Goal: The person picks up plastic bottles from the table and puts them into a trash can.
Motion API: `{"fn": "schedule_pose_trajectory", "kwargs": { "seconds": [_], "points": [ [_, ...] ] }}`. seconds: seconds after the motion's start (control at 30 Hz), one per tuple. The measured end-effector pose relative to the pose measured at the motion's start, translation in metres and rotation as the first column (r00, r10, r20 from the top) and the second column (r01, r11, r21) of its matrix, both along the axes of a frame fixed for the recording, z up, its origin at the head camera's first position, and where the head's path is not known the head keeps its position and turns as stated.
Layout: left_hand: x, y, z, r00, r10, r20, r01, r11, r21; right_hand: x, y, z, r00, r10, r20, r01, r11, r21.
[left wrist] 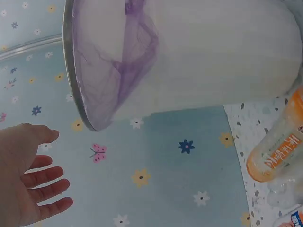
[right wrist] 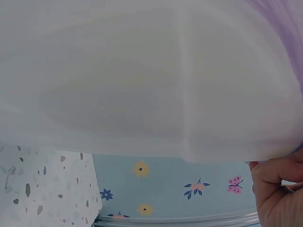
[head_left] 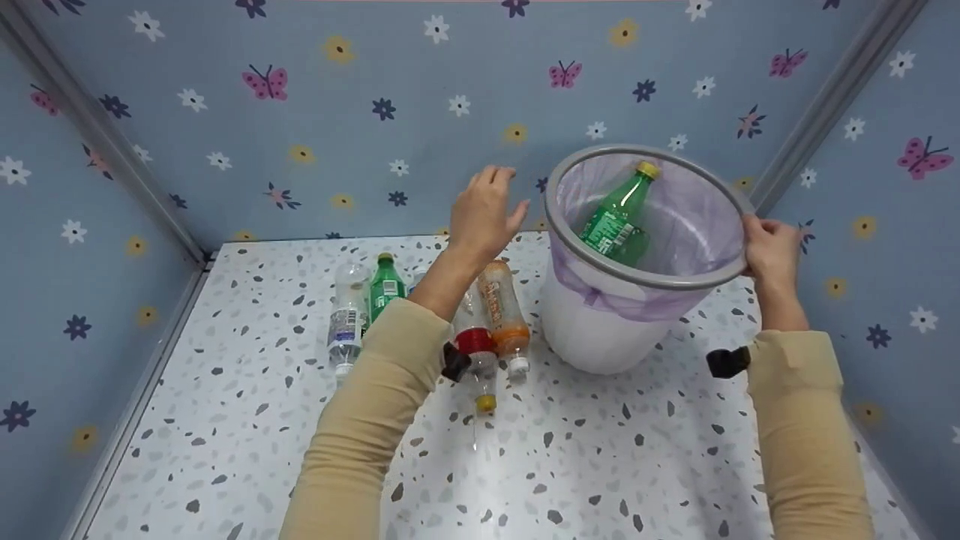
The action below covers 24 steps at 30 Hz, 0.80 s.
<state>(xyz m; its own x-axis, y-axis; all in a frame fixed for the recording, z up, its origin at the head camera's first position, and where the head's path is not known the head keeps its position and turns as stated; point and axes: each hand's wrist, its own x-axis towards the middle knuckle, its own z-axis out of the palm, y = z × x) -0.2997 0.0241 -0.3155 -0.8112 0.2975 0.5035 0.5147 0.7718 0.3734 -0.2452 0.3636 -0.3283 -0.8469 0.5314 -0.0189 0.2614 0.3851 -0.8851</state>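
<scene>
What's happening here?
A person's right hand grips the gray rim of a purple-lined bin. At least one green bottle with a yellow cap is inside. The left hand is empty, fingers apart from the bin. Other bottles lie on the speckled surface beside it, including a red-labelled bottle and an orange-labelled bottle.
</scene>
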Motion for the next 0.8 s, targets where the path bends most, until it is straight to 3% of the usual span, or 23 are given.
{"fn": "schedule_pose_trajectory", "kwargs": {
  "seconds": [0.13, 0.4, 0.6, 0.8],
  "points": [
    [-0.003, -0.021, -0.013, 0.995, 0.058, 0.076, -0.058, 0.998, -0.007, 0.0, 0.001, 0.0, 1.0, 0.006, -0.008, -0.006, 1.0, -0.004],
    [-0.008, -0.062, -0.04, 0.969, 0.143, 0.202, -0.136, 0.99, -0.045, 0.0, 0.002, 0.0, 1.0, 0.007, -0.017, -0.007, 1.0, -0.008],
    [-0.013, -0.094, -0.06, 0.936, 0.225, 0.27, -0.217, 0.974, -0.058, -0.001, 0.002, 0.0, 1.0, 0.013, -0.013, -0.013, 1.0, -0.019],
    [-0.016, -0.123, -0.081, 0.892, 0.292, 0.344, -0.287, 0.956, -0.068, 0.001, 0.0, 0.0, 1.0, 0.018, -0.003, -0.018, 1.0, -0.022]
  ]
}}
